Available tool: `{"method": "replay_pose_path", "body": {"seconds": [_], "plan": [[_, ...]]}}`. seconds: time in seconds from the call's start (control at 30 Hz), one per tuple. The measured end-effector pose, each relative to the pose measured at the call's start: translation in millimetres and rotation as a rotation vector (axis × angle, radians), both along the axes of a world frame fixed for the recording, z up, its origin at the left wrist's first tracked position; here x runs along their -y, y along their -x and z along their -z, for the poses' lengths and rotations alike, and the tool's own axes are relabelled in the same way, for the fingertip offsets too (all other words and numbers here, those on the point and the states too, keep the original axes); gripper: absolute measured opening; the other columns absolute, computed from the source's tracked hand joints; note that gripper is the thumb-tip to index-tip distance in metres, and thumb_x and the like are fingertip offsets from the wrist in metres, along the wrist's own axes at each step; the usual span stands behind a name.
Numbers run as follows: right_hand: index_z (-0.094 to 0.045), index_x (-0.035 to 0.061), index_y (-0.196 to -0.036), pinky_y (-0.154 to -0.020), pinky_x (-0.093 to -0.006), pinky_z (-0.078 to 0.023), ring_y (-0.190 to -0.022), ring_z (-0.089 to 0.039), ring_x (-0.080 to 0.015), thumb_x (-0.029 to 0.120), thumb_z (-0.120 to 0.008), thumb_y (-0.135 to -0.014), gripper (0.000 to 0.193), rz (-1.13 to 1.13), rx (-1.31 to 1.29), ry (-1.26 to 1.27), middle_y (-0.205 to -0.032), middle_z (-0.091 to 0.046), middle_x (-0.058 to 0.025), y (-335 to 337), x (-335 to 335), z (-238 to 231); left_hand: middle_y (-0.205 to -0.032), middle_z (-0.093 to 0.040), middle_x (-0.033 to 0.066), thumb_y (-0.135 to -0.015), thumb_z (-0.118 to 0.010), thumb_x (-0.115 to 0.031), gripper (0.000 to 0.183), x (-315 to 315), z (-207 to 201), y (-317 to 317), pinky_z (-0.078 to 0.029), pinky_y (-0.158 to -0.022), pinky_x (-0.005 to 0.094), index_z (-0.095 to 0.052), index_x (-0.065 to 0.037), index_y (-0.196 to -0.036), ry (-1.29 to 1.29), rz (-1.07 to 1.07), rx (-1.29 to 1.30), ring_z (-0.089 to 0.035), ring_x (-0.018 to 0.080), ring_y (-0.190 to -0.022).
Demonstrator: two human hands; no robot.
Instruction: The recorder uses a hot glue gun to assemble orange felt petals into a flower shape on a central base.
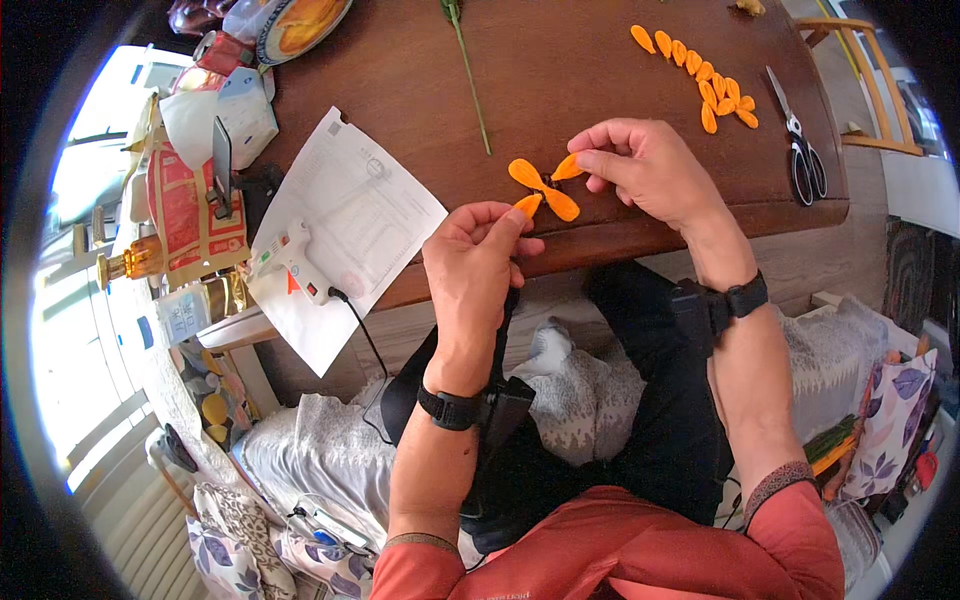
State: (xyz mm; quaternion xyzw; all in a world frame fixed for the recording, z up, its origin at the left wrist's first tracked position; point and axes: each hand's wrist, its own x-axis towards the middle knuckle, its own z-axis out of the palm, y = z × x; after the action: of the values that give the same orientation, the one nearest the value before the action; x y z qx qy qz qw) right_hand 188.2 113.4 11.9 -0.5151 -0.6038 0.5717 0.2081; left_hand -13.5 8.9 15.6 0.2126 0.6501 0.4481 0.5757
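Note:
Between my hands, above the table's near edge, is an orange flower shape (pixel 560 205) of several rounded petals meeting at a small dark centre. My left hand (pixel 470 262) pinches the lower left petal (pixel 527 206) between thumb and forefinger. On the upper right, another petal (pixel 567 168) is pinched by the thumb and fingers of my right hand (pixel 652 172). Whether that petal touches the centre I cannot tell. A green stem (pixel 468 75) lies on the table beyond my hands. Farther right, several loose orange petals (pixel 693 63) lie in a slanting row.
Black-handled scissors (pixel 800 150) lie near the table's right edge. At left, a white glue gun (pixel 302 262) rests on a paper sheet (pixel 385 215), its cord hanging off the brown table (pixel 560 60). Bags, a can (pixel 222 52) and a plate (pixel 268 45) crowd the far left.

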Motion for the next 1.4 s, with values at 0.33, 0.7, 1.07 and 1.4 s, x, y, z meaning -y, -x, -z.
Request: {"method": "replay_pose_path", "body": {"seconds": [0.33,0.7,1.07,1.4], "plan": [[-0.076,-0.0006,-0.107,-0.061,-0.0266,-0.055,-0.068,-0.069,-0.0100,0.014,-0.070,-0.097,0.019,-0.052,-0.003,-0.091,-0.085,-0.076,-0.0064,6,-4,2,-0.089,-0.075,0.0122,-0.098,-0.071,-0.012,0.019,-2,-4,-6,-0.048,-0.046,0.0209,-0.068,0.005,-0.105,0.003,0.019,-0.072,-0.073,0.0142,-0.070],[-0.076,-0.0021,-0.106,-0.062,-0.0276,-0.056,-0.066,-0.068,-0.0112,0.013,-0.071,-0.097,0.019,-0.058,-0.015,-0.053,-0.085,-0.076,-0.0063,10,-4,0,-0.091,-0.075,0.0121,-0.098,-0.071,-0.014,0.019,-2,-1,-6,-0.048,-0.046,0.0207,-0.068,0.003,-0.106,-0.006,0.028,-0.092,-0.073,0.0139,-0.071],[-0.076,-0.0028,-0.104,-0.062,-0.0287,-0.056,-0.065,-0.067,-0.0116,0.013,-0.070,-0.097,0.018,-0.058,0.032,-0.057,-0.085,-0.076,-0.0078,14,-2,-4,-0.090,-0.075,0.0110,-0.099,-0.071,-0.014,0.019,-5,0,-5,-0.045,-0.042,0.0197,-0.068,0.003,-0.106,0.001,0.049,-0.114,-0.072,0.0122,-0.066],[-0.076,-0.0024,-0.104,-0.061,-0.0294,-0.056,-0.064,-0.068,-0.0119,0.014,-0.071,-0.096,0.019,-0.039,0.057,-0.065,-0.083,-0.076,-0.0081,16,-1,-6,-0.091,-0.075,0.0105,-0.099,-0.071,-0.015,0.018,-7,-4,-5,-0.042,-0.041,0.0190,-0.068,0.002,-0.106,0.027,0.050,-0.108,-0.071,0.0114,-0.064]]}}
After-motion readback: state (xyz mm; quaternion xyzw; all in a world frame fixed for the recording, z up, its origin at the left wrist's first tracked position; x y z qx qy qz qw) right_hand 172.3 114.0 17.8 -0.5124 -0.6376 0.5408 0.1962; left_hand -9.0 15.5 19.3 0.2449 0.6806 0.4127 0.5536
